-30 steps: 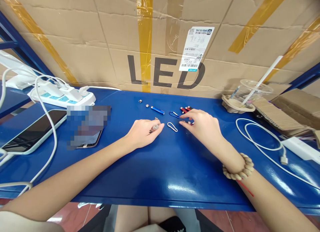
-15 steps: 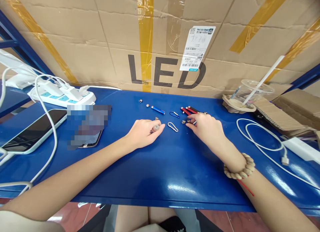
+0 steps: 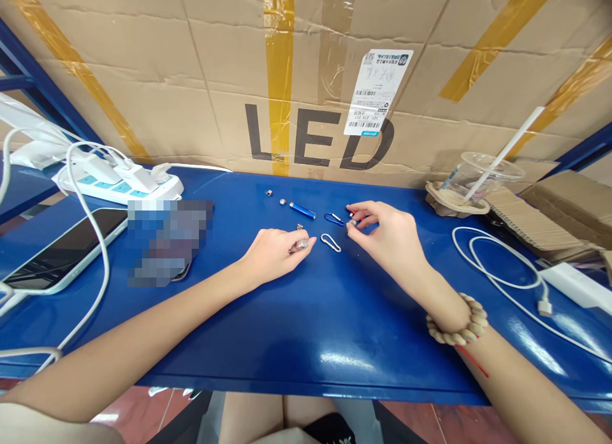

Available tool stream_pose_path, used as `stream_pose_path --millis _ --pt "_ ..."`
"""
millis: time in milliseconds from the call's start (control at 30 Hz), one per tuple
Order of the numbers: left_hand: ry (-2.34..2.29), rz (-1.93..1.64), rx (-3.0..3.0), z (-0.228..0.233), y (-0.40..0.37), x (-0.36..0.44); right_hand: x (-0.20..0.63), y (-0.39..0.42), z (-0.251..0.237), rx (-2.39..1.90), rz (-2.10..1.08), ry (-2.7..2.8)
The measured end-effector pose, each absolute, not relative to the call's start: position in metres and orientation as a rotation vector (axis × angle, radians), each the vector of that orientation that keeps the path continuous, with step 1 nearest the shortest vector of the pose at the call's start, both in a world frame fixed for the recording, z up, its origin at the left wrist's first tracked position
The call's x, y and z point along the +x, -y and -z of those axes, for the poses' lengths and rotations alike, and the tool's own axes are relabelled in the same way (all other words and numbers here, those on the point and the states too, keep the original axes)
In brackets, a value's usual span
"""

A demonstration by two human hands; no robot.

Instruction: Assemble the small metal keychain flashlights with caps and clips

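Left hand (image 3: 272,256): I see it pinching a small silver cylinder (image 3: 300,245).
Right hand (image 3: 389,236): pinching a tiny metal cap (image 3: 352,222).
Left to do, I judge: blue tube (image 3: 301,210), carabiners (image 3: 329,242) lie loose.

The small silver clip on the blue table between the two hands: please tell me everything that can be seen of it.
The small silver clip is a thin loop of bright wire, metal by its look, shaped like a long oval, much like a tiny carabiner. It lies flat on the glossy blue table, slanted, its left end farther from the person than its right end. Nothing touches it: the left hand rests just to its left, the right hand to its right. Whether its gate is open is too small to tell.
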State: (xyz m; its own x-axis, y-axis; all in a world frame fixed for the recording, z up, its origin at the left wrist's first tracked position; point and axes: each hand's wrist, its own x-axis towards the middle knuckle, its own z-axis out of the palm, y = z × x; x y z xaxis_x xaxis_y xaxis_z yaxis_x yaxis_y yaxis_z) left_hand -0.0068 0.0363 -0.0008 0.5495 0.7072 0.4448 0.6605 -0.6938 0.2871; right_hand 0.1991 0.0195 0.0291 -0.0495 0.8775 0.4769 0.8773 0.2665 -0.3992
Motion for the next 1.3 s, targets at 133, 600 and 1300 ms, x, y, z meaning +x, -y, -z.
stream_pose_path --millis 133,600,1300 --pt "-1.217 -0.811 2.675 0.002 -0.037 -0.007 0.194 -0.017 -0.032 -1.363 -0.137 1.788" --pt "-1.028 -0.581 2.599 -0.007 -0.035 -0.008 0.178 -0.006 -0.029 -1.146 -0.645 1.662" --pt "-0.796 -0.628 2.769 -0.003 -0.04 -0.008 0.175 -0.007 -0.026 -1.227 -0.902 1.583"
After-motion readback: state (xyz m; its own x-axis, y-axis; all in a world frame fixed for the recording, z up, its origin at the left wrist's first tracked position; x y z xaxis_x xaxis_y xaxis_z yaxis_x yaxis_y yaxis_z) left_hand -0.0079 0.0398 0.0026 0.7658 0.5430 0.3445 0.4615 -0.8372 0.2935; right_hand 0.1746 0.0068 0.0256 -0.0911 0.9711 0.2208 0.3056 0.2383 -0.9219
